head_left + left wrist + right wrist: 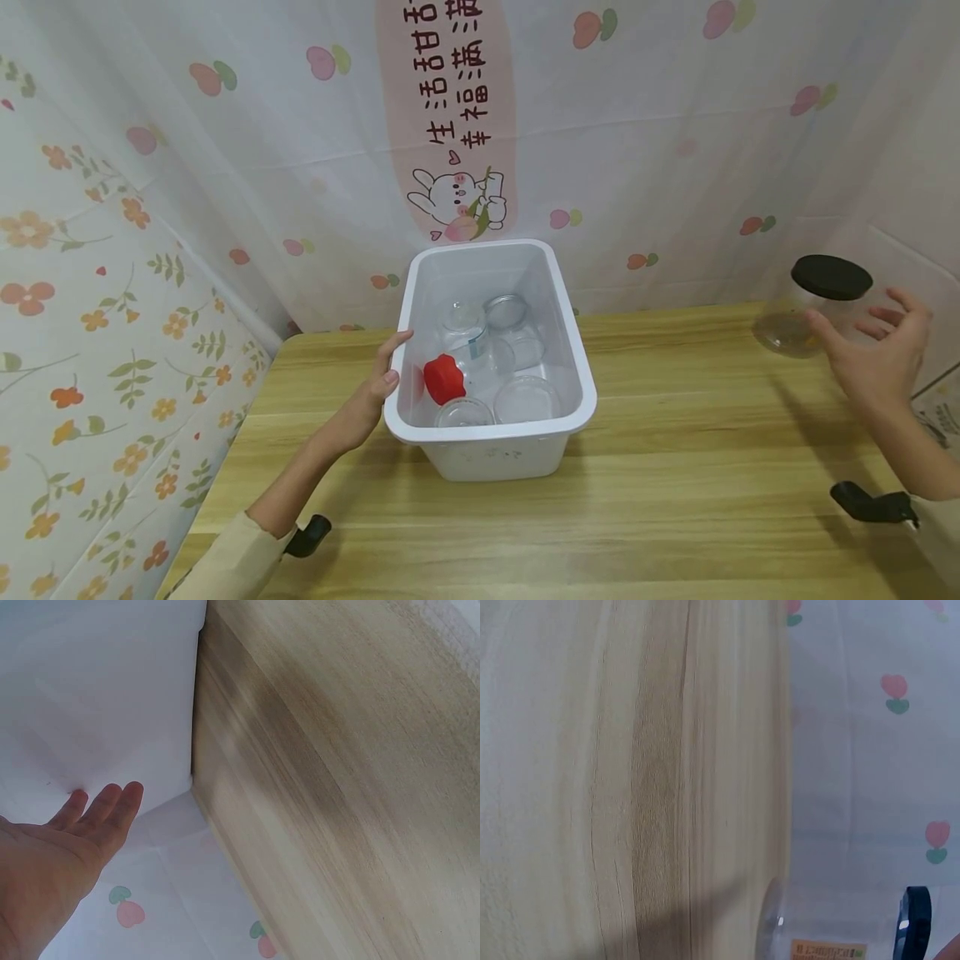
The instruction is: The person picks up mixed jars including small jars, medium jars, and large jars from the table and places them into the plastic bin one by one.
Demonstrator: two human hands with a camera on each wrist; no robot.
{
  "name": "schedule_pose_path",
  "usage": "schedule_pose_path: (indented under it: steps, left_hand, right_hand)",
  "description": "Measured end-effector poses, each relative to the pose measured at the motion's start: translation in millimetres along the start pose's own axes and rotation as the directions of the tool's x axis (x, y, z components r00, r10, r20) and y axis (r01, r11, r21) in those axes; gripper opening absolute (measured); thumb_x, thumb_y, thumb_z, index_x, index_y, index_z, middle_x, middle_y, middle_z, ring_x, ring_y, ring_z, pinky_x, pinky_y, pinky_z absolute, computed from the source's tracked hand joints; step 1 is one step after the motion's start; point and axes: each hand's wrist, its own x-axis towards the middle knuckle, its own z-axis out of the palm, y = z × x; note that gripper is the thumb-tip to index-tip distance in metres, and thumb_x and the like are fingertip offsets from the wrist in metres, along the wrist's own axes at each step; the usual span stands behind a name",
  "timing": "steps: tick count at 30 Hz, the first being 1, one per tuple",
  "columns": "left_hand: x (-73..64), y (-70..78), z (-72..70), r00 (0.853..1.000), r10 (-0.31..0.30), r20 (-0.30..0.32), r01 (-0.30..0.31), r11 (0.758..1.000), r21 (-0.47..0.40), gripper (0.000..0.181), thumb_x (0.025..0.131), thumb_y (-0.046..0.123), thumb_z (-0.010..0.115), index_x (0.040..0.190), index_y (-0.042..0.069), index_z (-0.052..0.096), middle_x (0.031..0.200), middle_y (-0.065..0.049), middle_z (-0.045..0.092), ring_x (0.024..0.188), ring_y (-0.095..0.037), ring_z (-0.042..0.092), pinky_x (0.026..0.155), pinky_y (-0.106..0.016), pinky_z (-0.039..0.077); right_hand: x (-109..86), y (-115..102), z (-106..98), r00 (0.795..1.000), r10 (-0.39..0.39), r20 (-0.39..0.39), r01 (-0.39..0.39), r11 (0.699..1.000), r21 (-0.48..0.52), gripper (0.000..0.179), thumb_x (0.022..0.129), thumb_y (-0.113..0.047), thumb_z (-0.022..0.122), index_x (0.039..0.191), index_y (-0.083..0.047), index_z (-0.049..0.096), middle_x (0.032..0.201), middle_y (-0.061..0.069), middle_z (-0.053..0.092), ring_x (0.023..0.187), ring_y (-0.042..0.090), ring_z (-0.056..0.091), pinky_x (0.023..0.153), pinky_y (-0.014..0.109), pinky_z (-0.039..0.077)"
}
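A white plastic bin (491,458) stands on the table, holding several clear containers and a container with a red lid (444,379). My left hand (369,396) touches the bin's left rim. In the left wrist view, the left hand's fingers (124,806) are extended along the bin's outer wall (97,697). At the far right stands a clear jar (787,329) with a black lid (832,277). My right hand (885,354) is beside it, fingers spread and thumb in front of the jar. In the right wrist view, the jar shows an orange label (829,950).
The wood-grain table (690,467) runs back to a printed curtain (637,167). A flowered curtain (112,333) hangs along the left side. Black pieces (307,536) are at both wrists. Table surface lies between the bin and the jar.
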Motion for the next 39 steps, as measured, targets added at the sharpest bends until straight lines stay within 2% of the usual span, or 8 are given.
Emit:
schedule_pose_path:
  steps: [5,11,18,24,32,35,39]
  left_hand:
    - [0.5,-0.1,-0.3,1.0,0.005,0.002,-0.005,1.0,-0.005,0.058,0.105,0.035,0.026,0.158,0.018,0.01,0.157,-0.022,0.015,0.135,-0.045,0.028,0.097,-0.061,0.04]
    - [0.6,0.4,-0.1,1.0,0.004,0.007,-0.004,1.0,-0.012,0.058,0.105,0.035,0.027,0.159,0.021,0.009,0.157,-0.021,0.015,0.134,-0.045,0.029,0.096,-0.061,0.042]
    - [-0.1,-0.7,-0.1,1.0,0.002,0.008,-0.002,1.0,-0.001,0.058,0.105,0.034,0.028,0.159,0.025,0.01,0.159,-0.02,0.014,0.134,-0.045,0.031,0.095,-0.06,0.045]
    - [0.6,0.4,-0.6,1.0,-0.002,0.007,0.002,1.0,-0.006,0.058,0.104,0.034,0.03,0.159,0.026,0.01,0.159,-0.019,0.012,0.135,-0.044,0.029,0.095,-0.06,0.045]
    - [0.5,2.6,-0.7,1.0,-0.009,0.01,0.009,1.0,-0.008,0.06,0.104,0.034,0.028,0.159,0.018,0.008,0.158,-0.02,0.014,0.134,-0.045,0.03,0.094,-0.06,0.044]
    - [0.3,3.2,-0.3,1.0,-0.011,0.008,0.011,1.0,-0.006,0.06,0.104,0.034,0.028,0.159,0.019,0.009,0.158,-0.021,0.014,0.134,-0.045,0.03,0.094,-0.059,0.045]
    - [0.2,3.0,0.0,1.0,-0.012,0.009,0.012,1.0,-0.007,0.059,0.104,0.035,0.028,0.159,0.024,0.009,0.158,-0.021,0.014,0.134,-0.045,0.03,0.095,-0.06,0.044]
  right_hand:
    - [4.7,1.8,2.2,0.999,0.037,0.013,-0.037,0.999,-0.03,0.093,0.086,-0.041,0.077,0.157,-0.034,0.016,0.144,-0.011,0.024,0.123,0.007,0.033,0.103,0.029,0.03]
    - [11.5,4.2,7.8,0.995,0.07,0.071,-0.068,0.997,-0.031,0.1,0.088,-0.043,0.075,0.16,-0.031,0.007,0.161,0.006,0.013,0.139,0.024,0.023,0.109,0.035,0.027]
    - [19.1,6.4,12.0,0.989,0.062,0.132,-0.064,0.998,0.011,0.105,0.089,-0.041,0.073,0.162,-0.028,-0.001,0.165,0.009,0.0,0.148,0.034,0.011,0.116,0.045,0.018]
    - [30.2,8.5,17.6,0.99,0.056,0.126,-0.06,0.998,0.022,0.107,0.088,-0.042,0.074,0.162,-0.027,-0.002,0.166,0.007,0.0,0.15,0.027,0.006,0.118,0.046,0.011]
    - [40.6,9.9,20.7,0.985,0.048,0.168,-0.058,0.997,0.057,0.108,0.09,-0.041,0.074,0.162,-0.027,-0.006,0.167,0.007,-0.004,0.151,0.021,-0.002,0.118,0.044,0.008]
    - [42.7,9.9,20.8,0.981,0.06,0.184,-0.075,0.994,0.078,0.109,0.09,-0.041,0.073,0.162,-0.027,-0.007,0.167,0.007,-0.006,0.151,0.02,-0.003,0.118,0.042,0.007]
    - [47.0,9.6,23.2,0.982,0.086,0.167,-0.103,0.991,0.09,0.108,0.089,-0.041,0.074,0.162,-0.028,-0.004,0.167,0.006,-0.002,0.15,0.017,-0.001,0.118,0.039,0.008]
